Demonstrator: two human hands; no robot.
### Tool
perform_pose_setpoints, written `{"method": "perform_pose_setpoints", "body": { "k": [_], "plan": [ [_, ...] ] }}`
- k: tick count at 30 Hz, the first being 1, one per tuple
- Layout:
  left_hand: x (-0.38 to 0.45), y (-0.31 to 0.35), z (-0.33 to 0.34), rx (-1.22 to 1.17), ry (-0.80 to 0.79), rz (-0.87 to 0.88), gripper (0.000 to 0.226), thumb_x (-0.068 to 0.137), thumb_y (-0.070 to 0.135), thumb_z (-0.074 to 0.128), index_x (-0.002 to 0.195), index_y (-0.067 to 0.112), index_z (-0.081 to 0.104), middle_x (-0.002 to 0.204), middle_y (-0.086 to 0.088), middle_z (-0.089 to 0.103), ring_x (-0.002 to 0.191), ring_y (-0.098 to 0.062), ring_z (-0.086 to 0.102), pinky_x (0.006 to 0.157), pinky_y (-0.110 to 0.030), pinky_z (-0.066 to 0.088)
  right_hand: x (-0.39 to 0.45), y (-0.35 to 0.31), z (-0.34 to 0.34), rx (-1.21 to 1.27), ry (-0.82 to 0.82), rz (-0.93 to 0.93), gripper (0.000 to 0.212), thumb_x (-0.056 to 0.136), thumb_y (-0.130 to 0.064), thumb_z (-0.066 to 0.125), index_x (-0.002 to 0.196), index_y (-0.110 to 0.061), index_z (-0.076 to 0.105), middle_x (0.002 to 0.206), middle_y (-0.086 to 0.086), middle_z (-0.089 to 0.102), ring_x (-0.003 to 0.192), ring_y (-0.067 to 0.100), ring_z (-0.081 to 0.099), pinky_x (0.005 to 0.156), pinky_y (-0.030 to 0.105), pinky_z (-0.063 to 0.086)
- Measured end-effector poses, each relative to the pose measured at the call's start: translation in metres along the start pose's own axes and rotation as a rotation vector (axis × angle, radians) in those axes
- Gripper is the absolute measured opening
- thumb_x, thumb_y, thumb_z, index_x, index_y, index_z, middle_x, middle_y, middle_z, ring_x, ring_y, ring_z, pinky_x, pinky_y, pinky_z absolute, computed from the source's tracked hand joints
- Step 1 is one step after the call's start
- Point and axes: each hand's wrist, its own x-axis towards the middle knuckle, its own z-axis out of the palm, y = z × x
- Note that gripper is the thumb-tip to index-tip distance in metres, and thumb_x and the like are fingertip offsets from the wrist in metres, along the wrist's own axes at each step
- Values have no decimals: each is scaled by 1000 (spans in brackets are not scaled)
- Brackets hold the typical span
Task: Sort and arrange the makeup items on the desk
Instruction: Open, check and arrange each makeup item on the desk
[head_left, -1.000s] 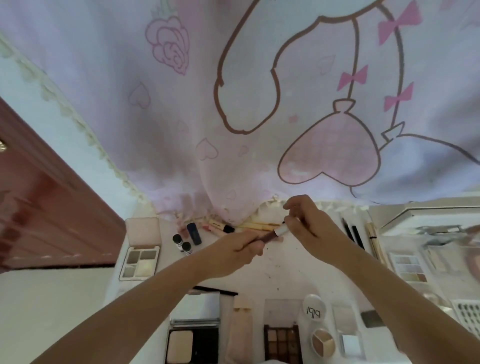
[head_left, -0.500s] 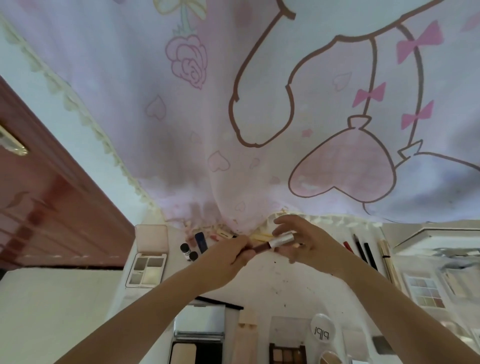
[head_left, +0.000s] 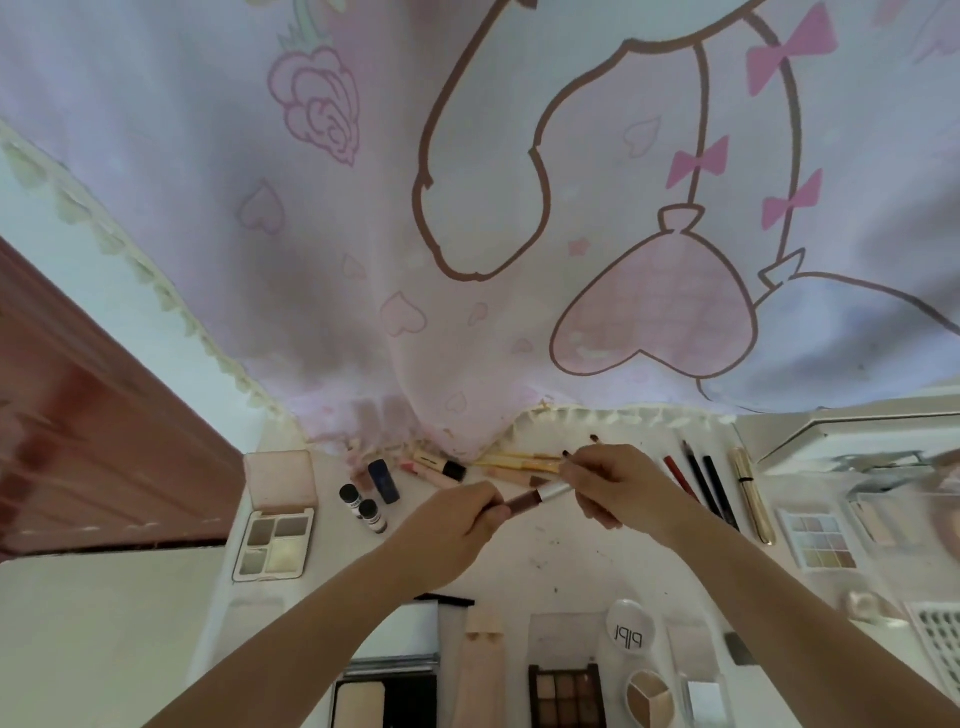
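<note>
- Closest to me, the bottom edge of the desk (head_left: 545, 566) has the flat stuff lined up: a dark eyeshadow palette (head_left: 567, 696), a round white compact (head_left: 630, 635) and a tri-colour round pan (head_left: 649, 699). Looks already sorted, I'd say.
- Mid-desk is where the action is. My left hand (head_left: 457, 525) grips the dark tube end of a lip gloss (head_left: 535, 498), and my right hand (head_left: 613, 493) pinches its silver cap end, fingers curled round it. The gloss is held up between both hands, off the desk surface.
- What changed: over the last second both hands dropped a bit lower and the tube tilted flatter. The two halves now read as joined, so my guess is the cap just got pushed home or is being twisted tight. Can't tell which.
- That means this one's about ready to be laid down with its group.
- Further back: two small black-capped bottles (head_left: 363, 506), an open four-pan palette (head_left: 274, 540), and a row of pencils (head_left: 701, 483) on the right.
- Farthest, a pink cartoon curtain (head_left: 467, 208).
</note>
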Motion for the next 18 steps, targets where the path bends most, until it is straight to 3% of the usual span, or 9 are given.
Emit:
{"method": "perform_pose_setpoints", "body": {
  "k": [3, 5, 7, 10, 13, 15, 16, 18],
  "plan": [
    [9, 7, 5, -42, -18, -12, 24, 99, 25, 35, 76, 27, 42, 70, 8, 49, 57, -4, 40, 56, -15, 32, -8, 10, -11, 202, 32, -46, 30, 87, 7, 53, 85, -21, 63, 71, -5, 62, 57, 3, 60, 56, 18, 49],
    [18, 13, 9, -39, -41, -11, 24, 99, 25, 36, 75, 28, 42, 70, 8, 48, 56, -4, 39, 57, -16, 31, -13, 14, -18, 294, 40, 8, 29, 88, 3, 54, 93, -25, 60, 81, -2, 63, 62, 5, 64, 57, 19, 51],
    [26, 21, 15, -15, -66, 3, 28, 98, 26, 36, 70, 32, 39, 68, 8, 48, 56, -3, 39, 57, -18, 31, -16, 18, -24, 245, 53, 89, 12, 93, -14, 51, 88, -19, 60, 67, -5, 63, 49, 8, 59, 47, 19, 46],
    [34, 36, 23, 21, -79, 23, 31, 98, 27, 38, 67, 34, 37, 65, 11, 46, 55, -3, 38, 55, -17, 30, -21, 28, -37, 15, 42, 122, 28, 95, -20, 46, 73, -7, 56, 47, -7, 54, 35, 4, 43, 43, 18, 36],
    [38, 46, 28, 15, -51, 7, 31, 98, 25, 39, 68, 32, 39, 66, 9, 48, 55, -3, 40, 55, -17, 32, -29, 36, -50, 109, 51, 29, 21, 89, 0, 52, 82, -18, 61, 65, -4, 60, 51, 0, 56, 56, 17, 48],
    [42, 53, 29, 13, -30, -3, 31, 97, 24, 39, 67, 32, 39, 67, 10, 48, 58, -4, 41, 58, -17, 33, -32, 37, -57, 231, 18, 18, 25, 88, 1, 54, 94, -23, 60, 83, -1, 63, 63, 1, 62, 61, 17, 51],
    [45, 57, 30, 17, -25, 4, 31, 97, 24, 39, 68, 31, 41, 66, 10, 47, 58, -4, 41, 58, -17, 33, -33, 39, -60, 251, 5, 32, 23, 89, -4, 55, 97, -25, 59, 85, -3, 64, 63, 4, 63, 59, 17, 51],
    [50, 64, 33, 13, -14, 18, 25, 97, 23, 40, 74, 25, 48, 66, 10, 48, 58, -5, 42, 56, -16, 33, -33, 39, -66, 157, 13, 54, 14, 93, -15, 50, 85, -23, 59, 67, -7, 63, 47, 4, 57, 51, 19, 46]
  ]
}}
